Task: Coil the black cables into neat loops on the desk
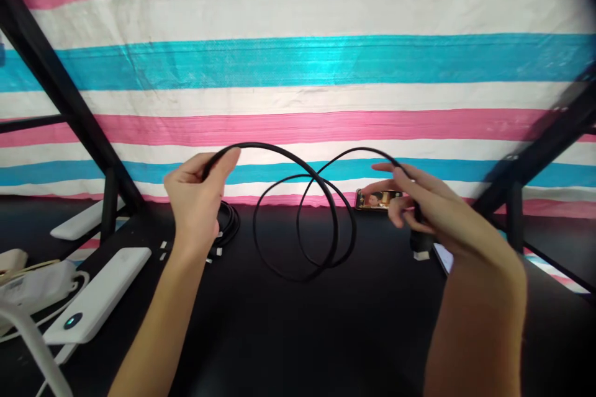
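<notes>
A long black cable (pixel 334 223) hangs in loose loops between my two hands, above the black table. My left hand (pixel 198 198) pinches it between thumb and fingers on the left side. On the right, my right hand (pixel 419 201) is closed around the cable near one end, its fingers partly curled. Below that palm shows a dark connector with a pale tip (pixel 421 254). The cable's other end is hidden in or behind my left hand. Behind my left wrist lies another coiled black cable (pixel 230 226) with white connector tips.
A lit phone (pixel 372 199) leans at the table's back, partly behind my right fingers. A white power bank (pixel 100 298) and white power strip (pixel 41 285) with cords lie at left. Black metal posts (pixel 69 93) flank a striped sheet (pixel 298 62). The black table (pixel 298 335) spreads in front.
</notes>
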A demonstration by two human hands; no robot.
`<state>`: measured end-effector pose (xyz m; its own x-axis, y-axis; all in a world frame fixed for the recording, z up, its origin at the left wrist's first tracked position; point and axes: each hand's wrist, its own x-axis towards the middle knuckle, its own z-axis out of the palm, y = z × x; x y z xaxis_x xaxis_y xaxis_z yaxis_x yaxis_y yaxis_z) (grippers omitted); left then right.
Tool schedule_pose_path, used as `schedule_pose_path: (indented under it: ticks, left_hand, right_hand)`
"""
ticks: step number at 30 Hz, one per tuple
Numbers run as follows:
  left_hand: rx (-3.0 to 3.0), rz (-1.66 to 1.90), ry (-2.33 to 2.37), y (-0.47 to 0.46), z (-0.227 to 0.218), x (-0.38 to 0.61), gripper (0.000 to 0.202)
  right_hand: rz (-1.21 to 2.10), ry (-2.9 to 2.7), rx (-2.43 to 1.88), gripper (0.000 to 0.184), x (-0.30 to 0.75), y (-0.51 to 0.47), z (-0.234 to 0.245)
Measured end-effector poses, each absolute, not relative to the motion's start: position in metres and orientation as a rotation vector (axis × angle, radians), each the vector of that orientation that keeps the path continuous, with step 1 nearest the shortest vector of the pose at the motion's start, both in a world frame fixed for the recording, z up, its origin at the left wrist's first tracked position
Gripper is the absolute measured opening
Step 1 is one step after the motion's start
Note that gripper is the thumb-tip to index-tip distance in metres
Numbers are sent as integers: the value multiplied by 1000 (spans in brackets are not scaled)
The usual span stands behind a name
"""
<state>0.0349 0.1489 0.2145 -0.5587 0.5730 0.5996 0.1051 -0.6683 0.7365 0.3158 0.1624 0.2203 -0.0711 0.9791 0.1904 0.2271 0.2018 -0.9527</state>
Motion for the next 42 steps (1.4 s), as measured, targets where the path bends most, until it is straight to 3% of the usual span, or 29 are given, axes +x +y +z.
schedule_pose_path:
  ticks: [3,9,16,24,30,37,42]
  left_hand:
    - [1300,2217,1080,147,211,44,17]
    - [1290,2324,1041,146,211,44,17]
    - [1178,2474,1060,142,222,24,35]
    - [1229,2503,1156,137,224,18,42]
    - [1317,2382,1175,137,225,8,34]
    - [1881,1567,1498,139,218,17,29]
    - [2032,1720,1689,147,208,29,24]
  right_hand:
    - [979,-1667,-1237,53,301,169,213]
    - [937,-1914,-1291,45,283,180,199]
    - [636,-1897,-1410,49,280,190,189]
    - [1194,-2074,-1121,43,251,193,182]
    - [1322,-1881,-892,30,245,199,178]
    - [1520,-1711,-754,47,237,178,191]
    - [1277,-1910,-751,34,234,161,203]
